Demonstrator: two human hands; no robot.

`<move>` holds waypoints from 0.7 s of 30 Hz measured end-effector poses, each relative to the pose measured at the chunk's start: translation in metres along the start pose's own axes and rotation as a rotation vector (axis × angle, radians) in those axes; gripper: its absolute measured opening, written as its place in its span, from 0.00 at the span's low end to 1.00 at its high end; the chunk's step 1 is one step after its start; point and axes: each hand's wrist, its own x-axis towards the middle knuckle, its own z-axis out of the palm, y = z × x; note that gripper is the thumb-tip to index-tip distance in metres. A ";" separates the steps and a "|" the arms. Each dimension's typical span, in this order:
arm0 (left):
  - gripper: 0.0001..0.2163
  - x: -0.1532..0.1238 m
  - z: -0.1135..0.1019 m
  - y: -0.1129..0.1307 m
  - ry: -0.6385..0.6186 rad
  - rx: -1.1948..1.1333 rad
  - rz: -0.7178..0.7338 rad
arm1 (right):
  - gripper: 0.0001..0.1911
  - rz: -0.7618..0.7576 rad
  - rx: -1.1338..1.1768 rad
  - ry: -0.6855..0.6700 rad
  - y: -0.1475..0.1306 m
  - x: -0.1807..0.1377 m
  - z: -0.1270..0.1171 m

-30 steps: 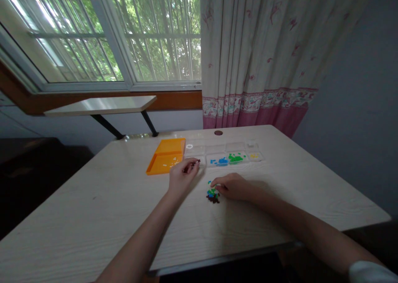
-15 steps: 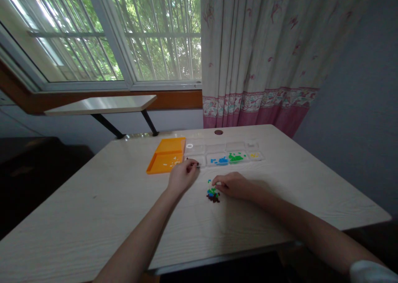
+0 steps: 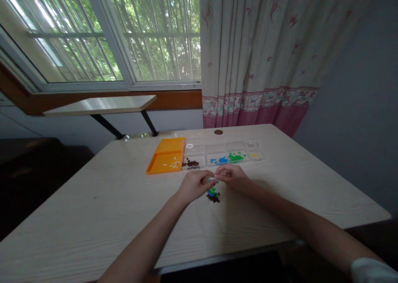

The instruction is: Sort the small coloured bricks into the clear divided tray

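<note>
A small heap of mixed beads (image 3: 213,194), green, blue and dark brown, lies on the pale wooden table (image 3: 93,216). My left hand (image 3: 195,185) hovers just left of the heap, its fingers curled toward my right hand. My right hand (image 3: 230,175) sits just above the heap, with its fingertips pinched on something too small to name. Behind them stands a clear compartment tray (image 3: 224,154). It holds brown beads (image 3: 190,163), blue beads (image 3: 218,160), green beads (image 3: 235,156) and a few yellow ones (image 3: 254,154).
An orange tray (image 3: 166,160) with a few white beads lies left of the clear tray. A cable hole (image 3: 218,132) is at the table's far edge. Beyond are a window, a pink-hemmed curtain (image 3: 258,55) and a narrow shelf (image 3: 99,105).
My left hand has drawn back from the brown-bead compartment to the heap, leaving the brown beads uncovered. My right hand has lifted slightly and pinched its fingertips together, meeting the left hand.
</note>
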 end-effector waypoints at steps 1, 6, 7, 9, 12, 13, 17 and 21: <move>0.09 0.000 0.001 0.000 0.012 -0.011 0.000 | 0.14 0.003 0.006 0.007 0.000 0.000 0.000; 0.10 0.000 0.001 -0.001 0.063 -0.031 0.019 | 0.13 0.003 -0.019 0.033 -0.001 0.000 0.001; 0.10 0.000 0.001 -0.001 0.069 -0.030 0.018 | 0.12 -0.004 -0.025 0.041 -0.001 0.000 0.000; 0.10 0.000 0.001 -0.001 0.078 -0.031 0.012 | 0.10 -0.017 -0.024 0.050 0.000 0.000 0.000; 0.10 0.001 0.001 -0.001 0.088 -0.033 0.007 | 0.10 -0.025 -0.023 0.059 0.001 0.000 0.001; 0.10 0.001 0.001 -0.001 0.090 -0.033 0.008 | 0.10 -0.022 -0.025 0.061 0.001 0.001 0.001; 0.09 0.001 0.001 -0.001 0.106 -0.038 0.014 | 0.10 -0.017 -0.032 0.071 0.004 0.001 0.003; 0.09 0.001 0.002 -0.001 0.116 -0.044 0.022 | 0.11 -0.029 -0.054 0.076 0.005 0.000 0.004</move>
